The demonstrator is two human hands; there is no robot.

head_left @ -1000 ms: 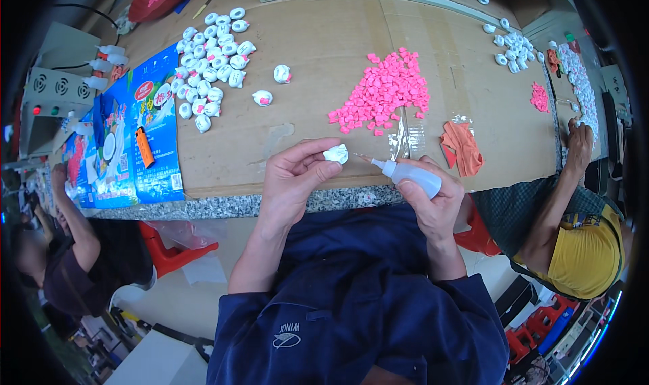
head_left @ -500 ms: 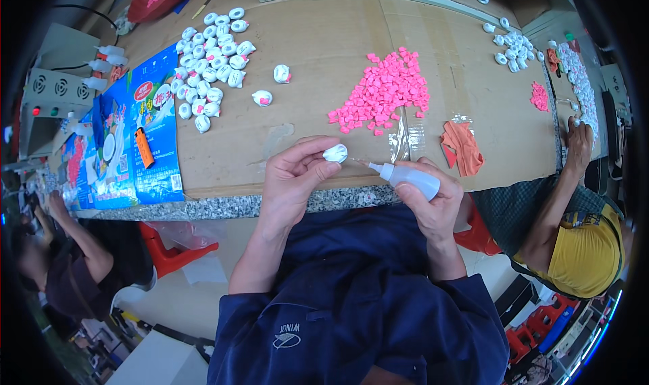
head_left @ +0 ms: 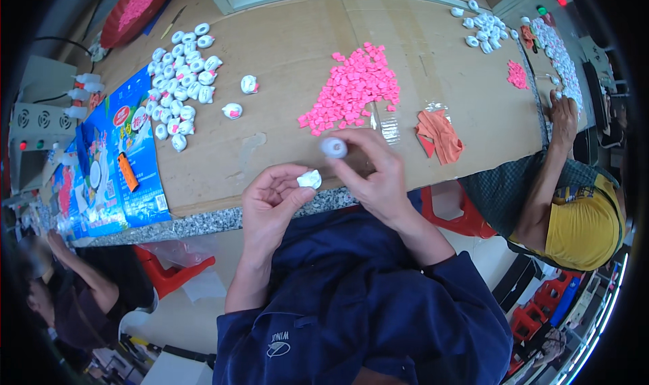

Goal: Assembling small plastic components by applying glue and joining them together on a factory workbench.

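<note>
1. The left hand (head_left: 267,206) pinches a small white piece (head_left: 309,180) between thumb and fingertips, over the table's near granite edge (head_left: 332,198). A light, steady pinch by the rim would serve best – the upper face should stay clear of skin.

2. The right hand (head_left: 378,179), just beside and a little farther out, has thumb and fingers about a white rounded object (head_left: 333,148). It is blurred, so I cannot tell its kind for sure. It shows apart from the piece; any contact is better made with the left hand still and only the right one travelling.

3. Beyond the hands, the pile of pink bits (head_left: 355,91) lies loose on the cardboard (head_left: 291,47). Should one be wanted, a stray at the near edge would be easiest to lift singly.

4. The crumpled orange cloth (head_left: 439,138) lies to the right, within reach – handy for wiping fingertips.

5. To the left, two white pieces with pink (head_left: 241,98) sit apart from the crowded cluster of white pieces (head_left: 179,81). That spacing looks worth copying: pieces set down separately are less likely to knock together.
</note>
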